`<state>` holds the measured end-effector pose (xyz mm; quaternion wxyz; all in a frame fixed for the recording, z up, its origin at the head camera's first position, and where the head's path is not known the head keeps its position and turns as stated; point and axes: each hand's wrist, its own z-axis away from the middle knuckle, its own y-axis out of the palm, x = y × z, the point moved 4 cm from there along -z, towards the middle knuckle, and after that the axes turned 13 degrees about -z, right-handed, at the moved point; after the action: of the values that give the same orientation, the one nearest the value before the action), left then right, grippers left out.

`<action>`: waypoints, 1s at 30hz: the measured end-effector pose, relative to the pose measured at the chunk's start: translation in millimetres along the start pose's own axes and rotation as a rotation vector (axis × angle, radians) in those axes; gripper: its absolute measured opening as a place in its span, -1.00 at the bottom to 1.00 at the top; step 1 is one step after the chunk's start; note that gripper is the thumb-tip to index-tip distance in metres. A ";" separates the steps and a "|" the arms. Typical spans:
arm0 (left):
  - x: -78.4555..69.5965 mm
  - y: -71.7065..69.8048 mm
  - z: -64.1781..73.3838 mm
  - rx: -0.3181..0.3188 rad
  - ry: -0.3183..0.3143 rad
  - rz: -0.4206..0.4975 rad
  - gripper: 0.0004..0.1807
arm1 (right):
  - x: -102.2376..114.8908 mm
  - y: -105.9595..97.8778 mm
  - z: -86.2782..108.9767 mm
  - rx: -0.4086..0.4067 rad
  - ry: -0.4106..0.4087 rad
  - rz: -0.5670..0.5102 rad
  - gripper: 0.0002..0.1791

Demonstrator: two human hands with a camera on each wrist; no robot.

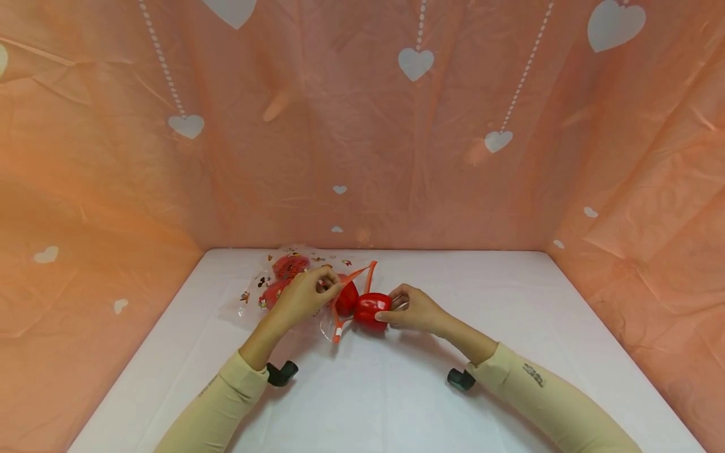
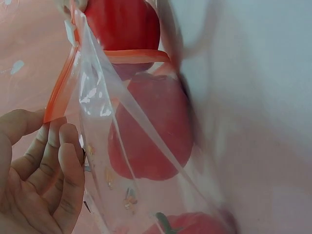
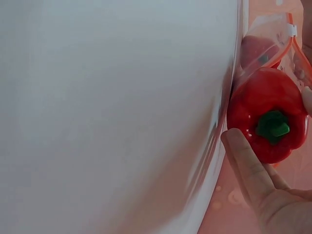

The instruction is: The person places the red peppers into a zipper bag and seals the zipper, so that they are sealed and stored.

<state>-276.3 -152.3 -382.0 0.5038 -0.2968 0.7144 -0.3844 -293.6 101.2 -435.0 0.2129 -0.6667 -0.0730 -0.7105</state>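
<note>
My left hand (image 1: pixel 303 294) pinches the orange zip edge (image 2: pixel 59 95) of a clear printed zip bag (image 2: pixel 97 97), keeping its mouth raised and apart. A red bell pepper (image 1: pixel 372 311) is in my right hand (image 1: pixel 418 311), thumb on one side and fingers on the other, right at the bag's mouth. Its green stem (image 3: pixel 274 126) faces my right wrist camera. Just inside the opening, behind the plastic, lies another red pepper (image 2: pixel 151 129). Deeper in the bag more red shapes (image 1: pixel 291 267) show through the film, one with a green stem (image 2: pixel 165 223).
The bag lies toward the back left of a white-covered table (image 1: pixel 374 402). A peach curtain with white hearts (image 1: pixel 362 138) hangs around the back and sides. Dark wrist-mounted devices (image 1: pixel 282 374) sit under both cuffs, close over the tabletop.
</note>
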 end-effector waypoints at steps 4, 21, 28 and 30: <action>-0.2 0.8 -0.2 -0.001 0.003 -0.001 -0.91 | -0.3 4.5 -3.0 -0.007 0.006 -0.028 -0.45; 0.2 -0.7 0.2 -0.004 0.021 0.004 -0.92 | -0.6 24.0 -11.6 -0.004 0.068 -0.219 -0.43; -0.2 -2.2 1.0 0.005 0.016 0.006 -0.90 | 2.8 32.0 -14.9 0.003 0.076 -0.291 -0.41; -0.3 -2.0 1.1 0.008 0.013 0.010 -0.89 | 2.7 34.5 -15.8 0.002 0.076 -0.305 -0.42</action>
<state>-275.0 -153.5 -380.3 0.5023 -0.2889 0.7175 -0.3865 -294.4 63.5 -440.1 0.1057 -0.6203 -0.1659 -0.7593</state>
